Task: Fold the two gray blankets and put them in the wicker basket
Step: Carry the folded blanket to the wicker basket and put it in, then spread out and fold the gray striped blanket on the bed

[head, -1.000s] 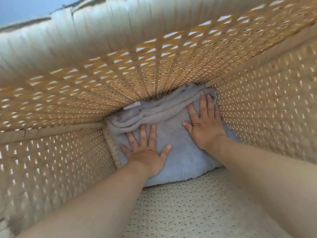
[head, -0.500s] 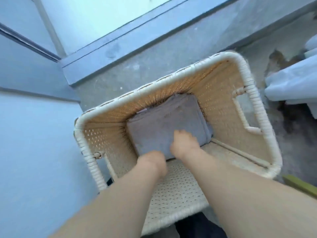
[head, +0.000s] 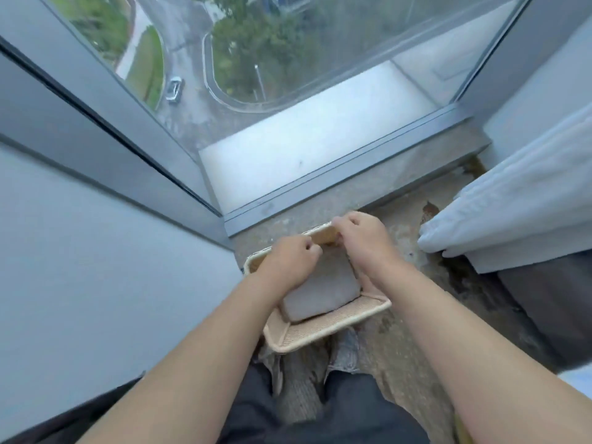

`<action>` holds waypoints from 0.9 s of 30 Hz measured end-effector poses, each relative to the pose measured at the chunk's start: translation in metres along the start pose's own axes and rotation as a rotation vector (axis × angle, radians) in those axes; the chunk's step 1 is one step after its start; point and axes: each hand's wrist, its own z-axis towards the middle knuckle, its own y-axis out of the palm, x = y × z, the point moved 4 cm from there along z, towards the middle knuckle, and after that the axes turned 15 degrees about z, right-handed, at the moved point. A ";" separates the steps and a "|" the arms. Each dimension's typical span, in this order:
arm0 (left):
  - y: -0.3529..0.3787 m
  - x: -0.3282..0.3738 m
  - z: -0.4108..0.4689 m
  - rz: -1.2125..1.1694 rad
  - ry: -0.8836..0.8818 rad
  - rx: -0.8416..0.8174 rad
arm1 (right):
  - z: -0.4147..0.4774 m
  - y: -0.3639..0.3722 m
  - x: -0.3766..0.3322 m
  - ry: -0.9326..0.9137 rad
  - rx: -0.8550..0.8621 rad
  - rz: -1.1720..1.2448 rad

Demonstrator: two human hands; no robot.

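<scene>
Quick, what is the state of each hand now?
Left hand: closed, fingers curled, holding nothing.
Right hand: closed, fingers curled, holding nothing.

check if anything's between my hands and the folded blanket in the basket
Nothing visible does: the left hand and right hand hover over the gray blanket, which lies uncovered inside the wicker basket.

no legible txt, labels, nos. or signs

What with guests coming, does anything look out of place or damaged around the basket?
The gray blanket lies neatly folded in the wicker basket. The floor right of it looks odd: dark brown stains and patchy wear beside the white bedding.
</scene>
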 end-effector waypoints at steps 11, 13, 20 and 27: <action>-0.058 0.071 -0.146 -0.336 0.265 0.149 | -0.209 -0.116 -0.061 -0.160 0.395 0.415; -0.054 0.096 -0.153 -0.303 0.389 0.101 | -0.253 -0.120 -0.008 -0.076 0.552 0.461; 0.015 0.170 -0.248 -0.253 0.839 -0.201 | -0.434 -0.040 0.164 0.255 1.029 0.737; 0.138 0.146 -0.412 0.285 1.242 -0.423 | -0.610 -0.013 0.210 0.264 1.458 0.770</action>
